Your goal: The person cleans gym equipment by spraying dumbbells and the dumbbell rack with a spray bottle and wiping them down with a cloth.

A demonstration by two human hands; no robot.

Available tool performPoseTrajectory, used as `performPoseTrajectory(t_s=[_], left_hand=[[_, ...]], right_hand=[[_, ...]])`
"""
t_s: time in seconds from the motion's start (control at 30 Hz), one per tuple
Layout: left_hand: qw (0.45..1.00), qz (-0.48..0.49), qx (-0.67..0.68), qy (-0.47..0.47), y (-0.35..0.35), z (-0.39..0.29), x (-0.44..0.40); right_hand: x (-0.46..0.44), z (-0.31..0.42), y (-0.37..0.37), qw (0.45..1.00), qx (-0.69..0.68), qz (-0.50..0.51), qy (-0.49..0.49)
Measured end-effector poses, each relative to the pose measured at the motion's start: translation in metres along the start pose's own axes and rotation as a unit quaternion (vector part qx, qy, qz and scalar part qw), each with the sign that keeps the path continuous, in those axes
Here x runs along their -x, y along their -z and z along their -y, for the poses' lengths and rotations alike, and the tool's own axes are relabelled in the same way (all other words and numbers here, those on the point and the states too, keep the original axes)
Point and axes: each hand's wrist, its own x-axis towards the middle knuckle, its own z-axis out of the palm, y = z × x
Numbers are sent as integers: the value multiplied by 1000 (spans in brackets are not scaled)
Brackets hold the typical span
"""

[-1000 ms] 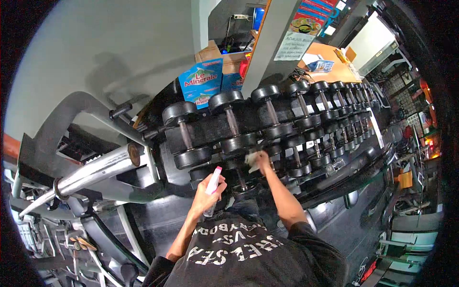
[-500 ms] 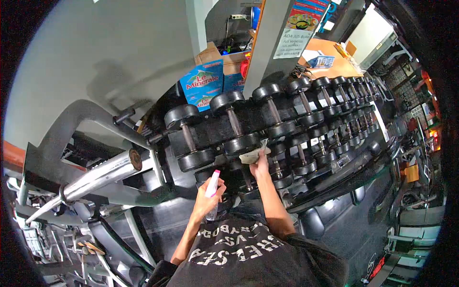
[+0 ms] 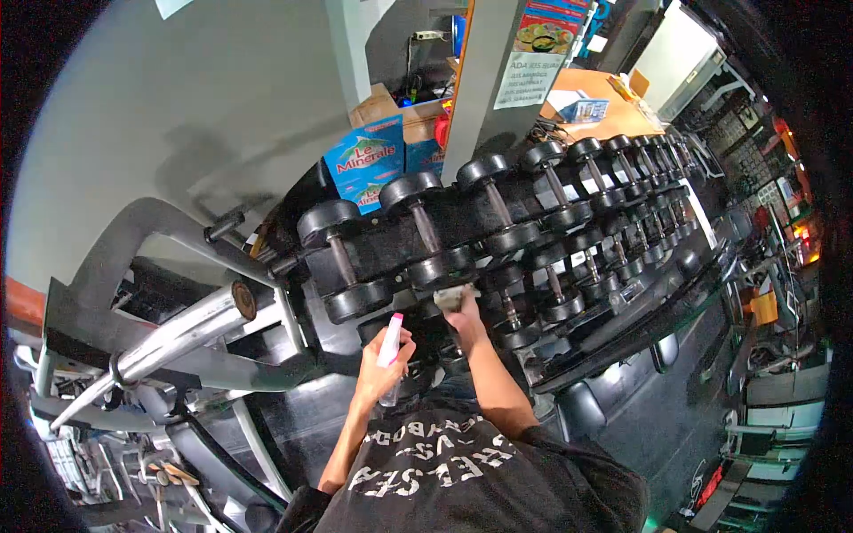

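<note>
My left hand (image 3: 382, 366) is wrapped round a clear spray bottle (image 3: 389, 342) with a white and pink trigger head, held upright in front of my shirt. In my right hand (image 3: 464, 318) is a pale folded cloth (image 3: 453, 298), gripped near the lower end of a black dumbbell (image 3: 426, 229) on the upper rack tier. Whether the cloth presses on that dumbbell head I cannot tell. To its left lies another dumbbell (image 3: 344, 258), and to its right a further dumbbell (image 3: 499, 206). Part of the lower tier is hidden behind my hands.
The dumbbell rack (image 3: 613, 311) runs off to the right with several dumbbells on two tiers. At left a thick metal bar end (image 3: 240, 302) juts toward the rack. Blue-printed cartons (image 3: 366, 160) stand behind it, beside a grey pillar (image 3: 489, 89). An orange-topped table (image 3: 613, 89) is farther back.
My right hand has moved left and slightly down with the cloth, which looks more bunched. The left hand still holds the spray bottle, and the view has shifted slightly.
</note>
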Motion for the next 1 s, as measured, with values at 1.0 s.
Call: performPoseTrajectory(t_s=[1.0], left_hand=[[998,-62,12,10,4,11,26]], right_hand=[[20,-19,-28,988,83,43,-127]])
